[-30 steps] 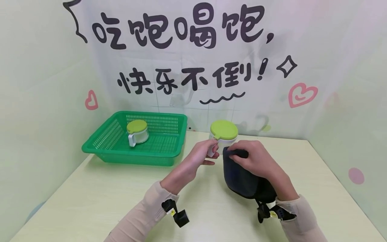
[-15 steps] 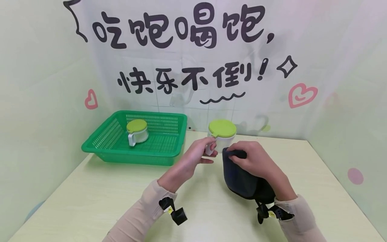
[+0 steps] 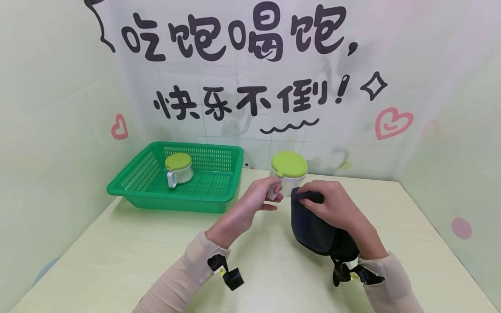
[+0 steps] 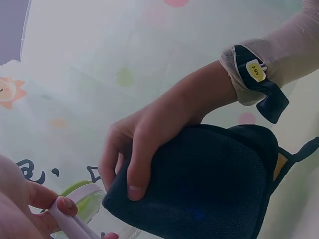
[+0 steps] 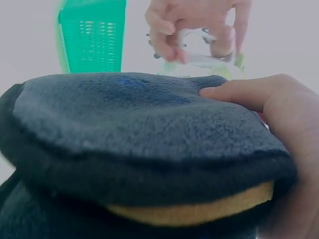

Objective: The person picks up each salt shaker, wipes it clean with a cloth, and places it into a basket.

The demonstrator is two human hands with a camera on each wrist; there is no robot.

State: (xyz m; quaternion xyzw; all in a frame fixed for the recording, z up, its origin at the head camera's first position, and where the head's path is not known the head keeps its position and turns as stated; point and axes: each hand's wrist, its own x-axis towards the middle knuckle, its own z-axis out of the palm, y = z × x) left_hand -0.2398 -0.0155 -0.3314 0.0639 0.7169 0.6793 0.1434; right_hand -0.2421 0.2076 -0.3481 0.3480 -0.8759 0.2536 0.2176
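Toward the far edge of the bench (image 3: pixel 129 256), near its middle, the left hand (image 3: pixel 256 201) pinches the white handle of a small green-lidded jar (image 3: pixel 288 172), its grip clamped on that handle, while the right hand (image 3: pixel 332 206) has its fingers curled over a dark cleaning pad (image 3: pixel 313 230) pressed against the jar's side. The jar looks light, stiff and smooth, probably slippery, so the handle seems the surest hold; the pad looks soft and compressible, easily gripped by its top edge. A second jar (image 3: pixel 178 169) sits in the green basket (image 3: pixel 137 178) at the far left corner.
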